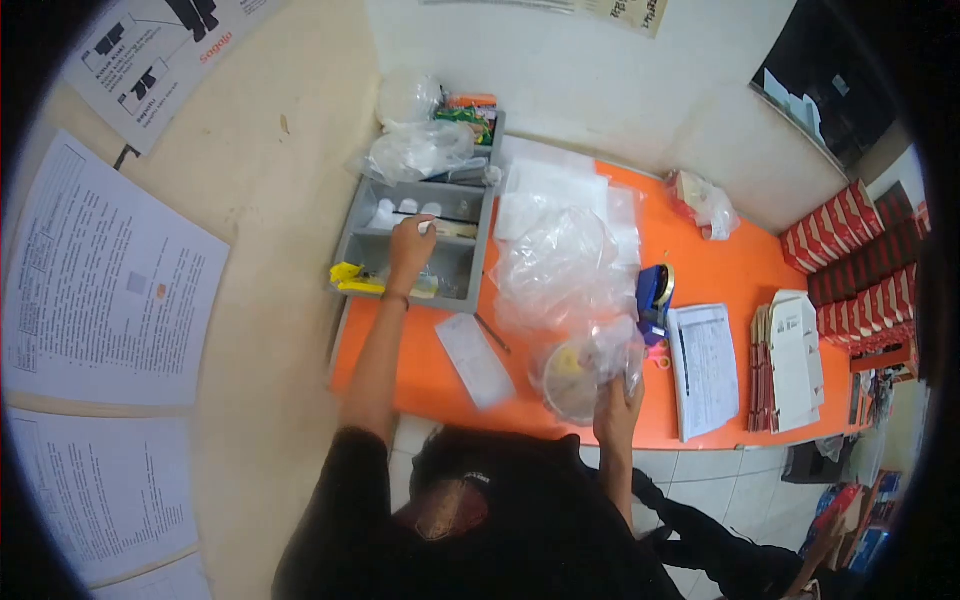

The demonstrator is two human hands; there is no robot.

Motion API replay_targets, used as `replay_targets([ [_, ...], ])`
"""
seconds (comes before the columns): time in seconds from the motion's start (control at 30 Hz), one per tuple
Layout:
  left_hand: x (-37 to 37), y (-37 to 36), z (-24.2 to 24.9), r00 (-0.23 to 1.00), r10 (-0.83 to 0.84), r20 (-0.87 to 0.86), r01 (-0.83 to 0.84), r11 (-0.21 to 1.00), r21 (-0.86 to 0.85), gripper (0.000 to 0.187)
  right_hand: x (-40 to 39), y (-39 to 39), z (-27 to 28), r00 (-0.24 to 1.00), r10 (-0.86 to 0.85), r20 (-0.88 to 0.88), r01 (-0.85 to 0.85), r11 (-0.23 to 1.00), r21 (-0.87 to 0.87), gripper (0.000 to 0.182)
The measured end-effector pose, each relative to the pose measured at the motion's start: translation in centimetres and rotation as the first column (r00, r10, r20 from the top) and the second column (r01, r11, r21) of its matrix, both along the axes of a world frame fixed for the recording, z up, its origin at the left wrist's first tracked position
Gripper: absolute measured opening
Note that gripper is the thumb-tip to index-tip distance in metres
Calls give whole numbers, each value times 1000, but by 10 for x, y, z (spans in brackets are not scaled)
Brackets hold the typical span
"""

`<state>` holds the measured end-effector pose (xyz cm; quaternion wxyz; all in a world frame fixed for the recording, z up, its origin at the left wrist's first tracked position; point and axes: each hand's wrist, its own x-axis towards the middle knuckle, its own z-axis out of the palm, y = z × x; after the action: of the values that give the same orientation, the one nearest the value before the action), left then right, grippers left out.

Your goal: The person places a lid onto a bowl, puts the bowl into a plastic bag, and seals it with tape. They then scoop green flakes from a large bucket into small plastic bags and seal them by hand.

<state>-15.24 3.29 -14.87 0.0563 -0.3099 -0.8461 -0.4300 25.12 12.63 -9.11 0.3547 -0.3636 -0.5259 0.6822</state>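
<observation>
My left hand [411, 247] reaches over the grey compartment tray [481, 262]. Its fingers are closed on a small white object [427, 227] whose kind I cannot make out. In the compartment beyond it lie white round-ended pieces [384, 212]. Near my left wrist a yellow packet [347, 277] hangs over the tray's edge. At the table's front, my right hand [617, 410] is closed on a crumpled clear plastic bag [615, 350]. Beside that hand is a round, clear-looking container [570, 385] with something yellowish in it, partly covered by the plastic.
Clear plastic bags [555, 265] spread over the orange table [660, 420]. A white paper slip [474, 360] and a pen [493, 335] lie nearer me. To the right are a blue tape dispenser [655, 300], pink scissors [658, 355], a form pad [704, 370], folded cartons [790, 360] and red boxes [830, 228].
</observation>
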Motion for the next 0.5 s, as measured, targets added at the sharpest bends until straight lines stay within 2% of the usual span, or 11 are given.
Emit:
replay_targets([
  [0.07,-31,10,7,966,213,147,-145,915,-376,33,3,2,-2,998,58,-31,-60,997,-57,35],
  [0.1,-46,12,5,967,212,142,-146,917,-372,33,5,2,0,989,150,13,-150,989,-3,35],
  [0.13,-60,14,0,979,201,46,-140,814,-564,39,7,2,2,970,234,64,-237,970,45,36],
  [0.17,-73,16,-6,985,166,-44,-145,672,-726,44,8,1,6,972,226,63,-230,972,49,36],
  [0.2,-88,14,-18,987,158,-42,-139,676,-723,44,8,0,12,968,233,95,-241,967,83,36],
  [0.27,-113,11,-41,976,187,112,-16,572,-820,50,9,3,27,963,233,133,-249,961,118,36],
  [0.3,-112,13,-31,977,181,114,-9,570,-821,50,9,4,35,959,241,150,-259,958,119,35],
  [0.37,-107,10,0,983,118,141,71,467,-881,54,6,4,42,956,242,165,-262,959,110,34],
  [0.5,-133,10,-18,992,27,121,96,450,-888,48,2,6,46,963,187,194,-208,974,94,30],
])
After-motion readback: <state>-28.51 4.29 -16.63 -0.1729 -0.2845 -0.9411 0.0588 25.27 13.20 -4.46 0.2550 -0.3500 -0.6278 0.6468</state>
